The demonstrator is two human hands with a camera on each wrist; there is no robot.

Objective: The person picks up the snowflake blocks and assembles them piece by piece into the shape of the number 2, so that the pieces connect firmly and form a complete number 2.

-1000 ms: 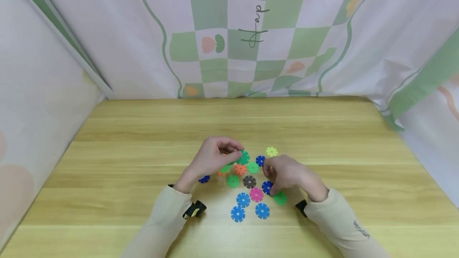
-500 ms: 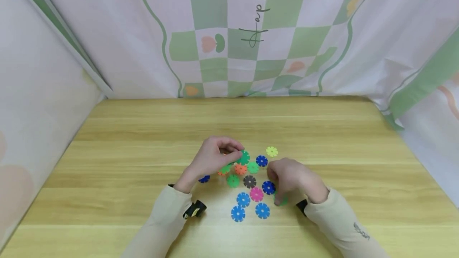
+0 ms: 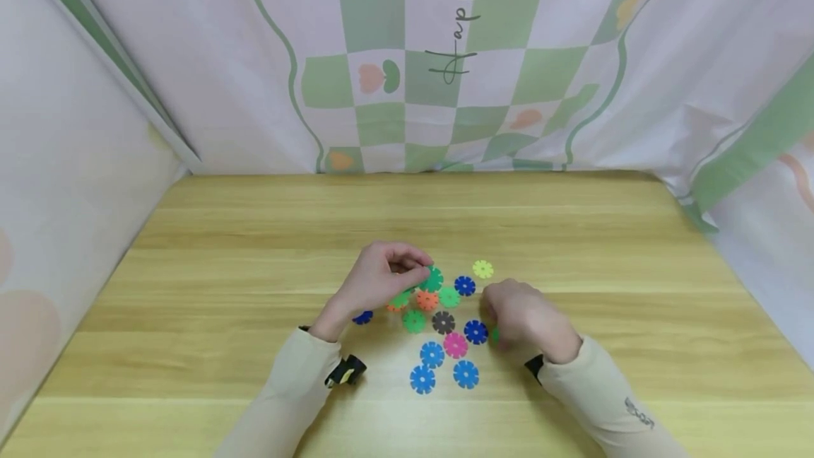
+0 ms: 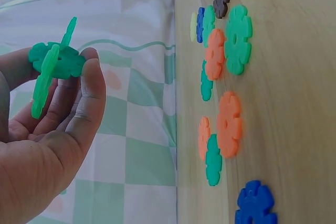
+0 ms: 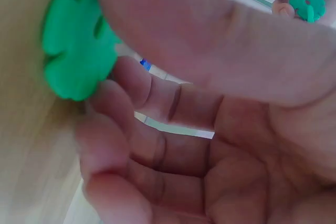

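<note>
In the left wrist view my left hand (image 4: 52,145) pinches a dark green notched disc (image 4: 68,65) between thumb and finger, raised off the table. Bright green discs (image 4: 45,82) are slotted into it crosswise. On the right of the cluster, my right hand (image 3: 531,318) is down at the table. Its thumb and curled fingertips grip the edge of a green disc (image 5: 73,51), which is tilted close to the wood; from above, the hand hides most of that disc. Just left of those fingers lies a dark blue disc (image 3: 475,332).
Several loose discs lie flat between the hands, among them a pink one (image 3: 455,345), a dark brown one (image 3: 443,322) and light blue ones (image 3: 466,374). A yellow disc (image 3: 483,269) lies farther back. A patterned curtain (image 3: 432,112) hangs behind the wooden table (image 3: 254,232).
My right hand has moved slightly right, off the dark blue disc and onto the green disc beside it, its fingers closing there. The left hand holds its joined discs in the same place.
</note>
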